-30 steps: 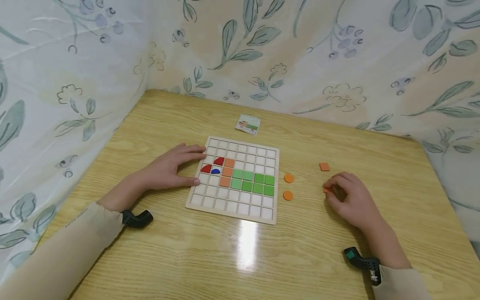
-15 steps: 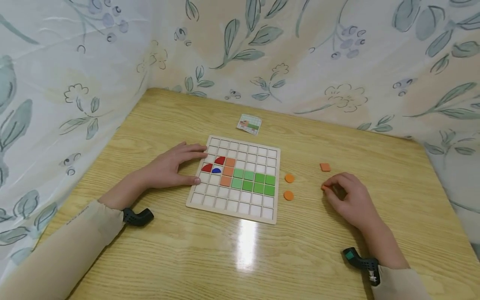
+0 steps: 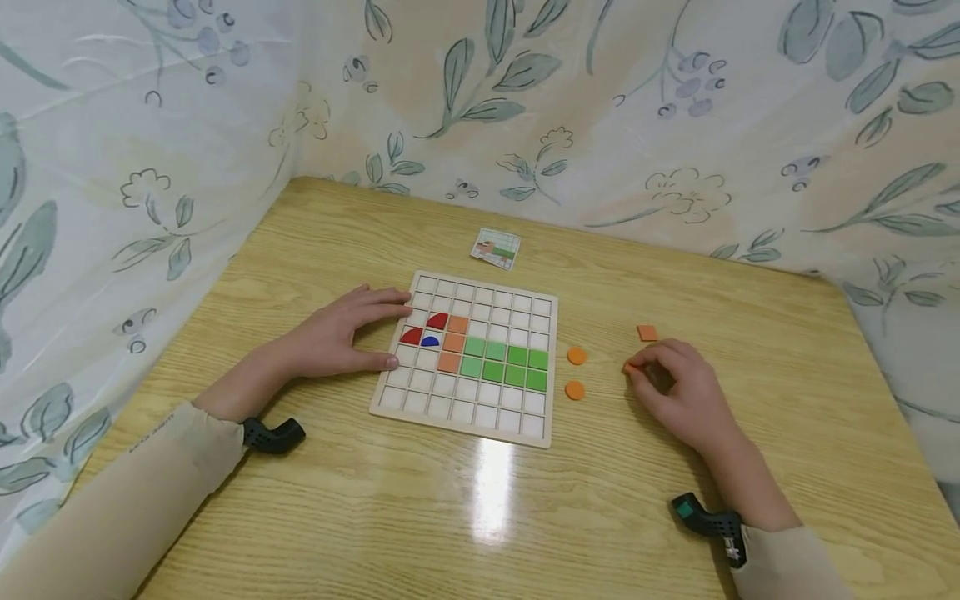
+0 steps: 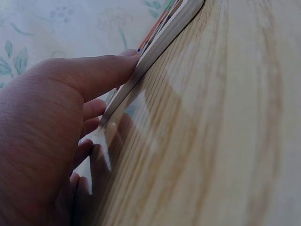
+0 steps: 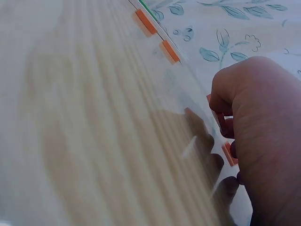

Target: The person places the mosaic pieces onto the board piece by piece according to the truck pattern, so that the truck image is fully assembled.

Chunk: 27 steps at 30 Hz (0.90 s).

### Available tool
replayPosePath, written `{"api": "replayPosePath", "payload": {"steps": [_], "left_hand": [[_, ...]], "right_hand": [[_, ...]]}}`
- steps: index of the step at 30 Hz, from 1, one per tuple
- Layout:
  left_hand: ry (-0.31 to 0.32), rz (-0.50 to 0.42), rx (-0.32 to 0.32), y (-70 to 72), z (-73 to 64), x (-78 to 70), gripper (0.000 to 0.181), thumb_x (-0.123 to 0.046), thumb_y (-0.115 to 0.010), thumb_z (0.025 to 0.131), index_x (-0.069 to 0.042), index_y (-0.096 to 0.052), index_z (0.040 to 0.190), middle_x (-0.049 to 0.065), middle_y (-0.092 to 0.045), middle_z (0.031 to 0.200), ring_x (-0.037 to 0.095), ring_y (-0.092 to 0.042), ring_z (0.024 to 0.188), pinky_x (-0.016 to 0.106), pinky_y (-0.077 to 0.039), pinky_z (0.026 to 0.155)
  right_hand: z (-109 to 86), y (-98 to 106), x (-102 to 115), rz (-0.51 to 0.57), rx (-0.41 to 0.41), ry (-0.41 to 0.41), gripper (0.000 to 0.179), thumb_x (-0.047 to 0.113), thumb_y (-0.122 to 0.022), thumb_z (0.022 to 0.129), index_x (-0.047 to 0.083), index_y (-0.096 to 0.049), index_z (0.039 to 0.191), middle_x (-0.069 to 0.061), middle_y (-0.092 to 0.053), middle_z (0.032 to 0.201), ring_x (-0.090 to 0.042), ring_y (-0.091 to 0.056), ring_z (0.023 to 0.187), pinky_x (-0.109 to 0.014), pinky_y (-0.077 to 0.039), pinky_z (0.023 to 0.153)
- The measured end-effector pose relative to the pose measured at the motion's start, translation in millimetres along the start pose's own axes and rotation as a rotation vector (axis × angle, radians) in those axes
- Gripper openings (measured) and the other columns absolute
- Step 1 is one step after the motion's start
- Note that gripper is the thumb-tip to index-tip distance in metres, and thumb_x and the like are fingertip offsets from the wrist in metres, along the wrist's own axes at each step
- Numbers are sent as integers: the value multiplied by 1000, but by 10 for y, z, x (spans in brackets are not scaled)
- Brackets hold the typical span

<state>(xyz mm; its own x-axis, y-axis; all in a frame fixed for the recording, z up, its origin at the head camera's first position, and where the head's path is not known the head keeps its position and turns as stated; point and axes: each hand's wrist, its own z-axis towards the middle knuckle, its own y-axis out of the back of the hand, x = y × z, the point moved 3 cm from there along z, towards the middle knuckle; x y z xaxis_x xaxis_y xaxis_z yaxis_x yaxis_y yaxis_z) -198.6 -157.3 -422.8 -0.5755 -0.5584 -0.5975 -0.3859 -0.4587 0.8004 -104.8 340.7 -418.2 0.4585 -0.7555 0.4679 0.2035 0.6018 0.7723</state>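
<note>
In the head view my left hand (image 3: 337, 333) lies at the left edge of a white grid board (image 3: 465, 412), fingers extended and thumb touching the rim. The left wrist view shows that thumb (image 4: 113, 70) against the board's side. My right hand (image 3: 682, 396) pinches a small orange tile (image 3: 627, 367) between thumb and index finger, right of the board. In the right wrist view the tile (image 5: 209, 98) is mostly hidden by the fingers. A square orange tile (image 3: 647, 332) lies just beyond that hand. Two orange discs, one farther (image 3: 576, 356) and one nearer (image 3: 574, 390), lie between hand and board.
On the board sit red quarter-circles (image 3: 437, 321), a blue half-circle (image 3: 430, 341), light orange squares (image 3: 454, 342) and several green squares (image 3: 517, 355). A small picture card (image 3: 497, 248) lies behind it on the wooden table (image 3: 375, 517). Floral cloth (image 3: 540, 108) stands along the back and left.
My right hand has picked up the orange tile from the table and moved left with it, toward the discs. My left hand has stayed at the board's edge.
</note>
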Motion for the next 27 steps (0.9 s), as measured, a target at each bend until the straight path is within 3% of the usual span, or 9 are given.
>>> {"api": "replayPosePath", "payload": {"steps": [8, 16, 27], "left_hand": [[9, 5, -7, -19, 22, 16, 78, -51, -85, 95, -21, -57, 161, -3, -38, 175, 29, -24, 165, 54, -7, 136], [25, 4, -7, -3, 13, 0, 79, -50, -86, 94, -20, -56, 162, -2, -38, 175, 30, -23, 166, 55, -7, 136], [14, 10, -8, -19, 25, 13, 79, -51, -85, 95, -20, -56, 161, -3, -38, 175, 30, -23, 166, 55, -8, 136]], "right_hand": [[69, -93, 57, 7, -6, 53, 18, -4, -84, 90, 10, -77, 99, -2, -74, 101, -23, -64, 98, -29, -47, 87], [152, -180, 139, 38, -26, 82, 16, -3, -84, 89, 7, -77, 99, -4, -74, 101, -26, -63, 103, -25, -44, 100], [280, -349, 303, 88, -57, 171, 15, -2, -83, 87, 6, -79, 99, -5, -72, 101, -25, -62, 99, -29, -47, 88]]}}
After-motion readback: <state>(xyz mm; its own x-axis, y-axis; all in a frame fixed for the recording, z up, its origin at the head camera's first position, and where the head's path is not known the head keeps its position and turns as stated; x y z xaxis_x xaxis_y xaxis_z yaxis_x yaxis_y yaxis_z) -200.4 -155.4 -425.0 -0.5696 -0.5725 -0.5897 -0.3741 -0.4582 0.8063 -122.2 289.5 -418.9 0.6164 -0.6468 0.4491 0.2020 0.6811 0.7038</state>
